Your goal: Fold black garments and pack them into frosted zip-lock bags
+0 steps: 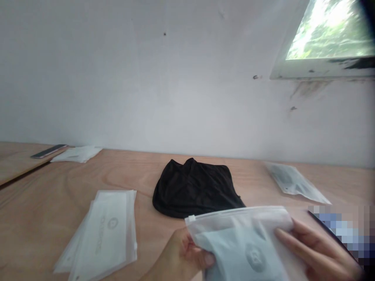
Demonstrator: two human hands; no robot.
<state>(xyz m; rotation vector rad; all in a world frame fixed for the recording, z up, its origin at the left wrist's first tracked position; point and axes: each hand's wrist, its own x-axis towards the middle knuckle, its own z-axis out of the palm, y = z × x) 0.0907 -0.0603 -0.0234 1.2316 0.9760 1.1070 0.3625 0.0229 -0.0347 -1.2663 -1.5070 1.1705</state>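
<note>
A frosted zip bag (234, 246) with a round printed logo is held up at the bottom of the view. Something light blue-grey shows through its plastic. My left hand (190, 253) pinches the bag's left side below the white slider, thumb in front. On the right side, my right hand (318, 248) grips the bag, fingers across its front; this hand is slightly blurred. Behind the bag, a folded black cloth item (196, 189) lies on the wooden table (146, 242), partly covered by the bag's top edge.
Several flat frosted zip bags (108, 234) lie stacked at left. A filled frosted bag (293, 179) rests at the back right. White sheets (76, 153) and a dark flat bar (49, 151) sit at the far left by the wall (175, 86). A blurred-out patch (345, 230) is at lower right.
</note>
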